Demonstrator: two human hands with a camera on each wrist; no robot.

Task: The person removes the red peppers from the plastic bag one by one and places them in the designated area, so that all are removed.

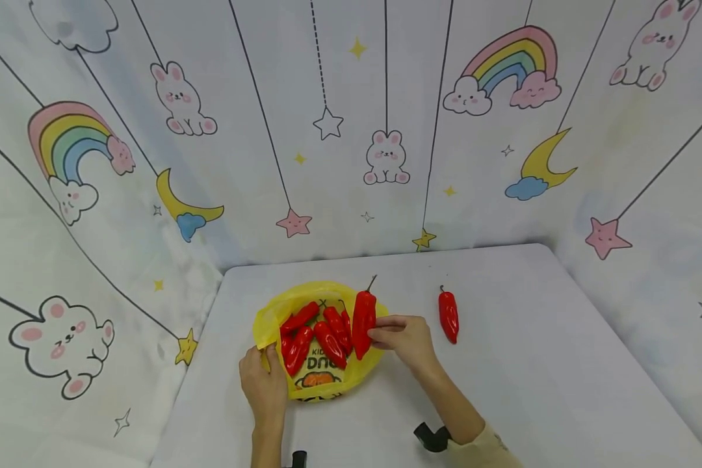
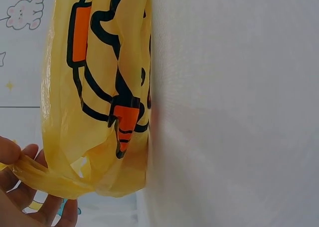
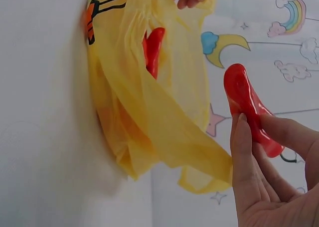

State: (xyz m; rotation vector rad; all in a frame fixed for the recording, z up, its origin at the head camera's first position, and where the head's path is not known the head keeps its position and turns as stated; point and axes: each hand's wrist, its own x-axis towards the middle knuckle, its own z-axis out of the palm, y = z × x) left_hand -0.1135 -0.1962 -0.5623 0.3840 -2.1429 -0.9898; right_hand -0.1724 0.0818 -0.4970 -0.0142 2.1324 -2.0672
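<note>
Head view: looks mid-transfer at one yellow bag (image 1: 267,318) near the counter's (image 1: 503,403) left edge. In or out? Can't tell! Counting about six red peppers (image 1: 330,344) inside, one loose pepper (image 1: 448,315) nearer the far edge.

Left wrist: pinching the bag's edge with the left hand (image 2: 17,212).

Right wrist: pinching one held pepper (image 3: 244,95) with the right hand (image 3: 284,204), by the bag's mouth; probably calls next for steadying that opening.

At least eight red peppers (image 1: 448,316), one yellow bag (image 1: 359,374)

Counted from the head view: at least six peppers in the bag, some partly hidden; one held; one on the worktop (image 1: 532,364). Also counted: two hands (image 1: 263,377) (image 1: 406,338), one worktop, one sleeve (image 1: 482,448), two dark wrist pieces (image 1: 433,438). Printed on one backdrop (image 1: 339,188): four cartoon animals (image 1: 386,157), two rainbows (image 1: 511,53), two crescent moons (image 1: 535,164), two pink stars (image 1: 294,223).
</note>
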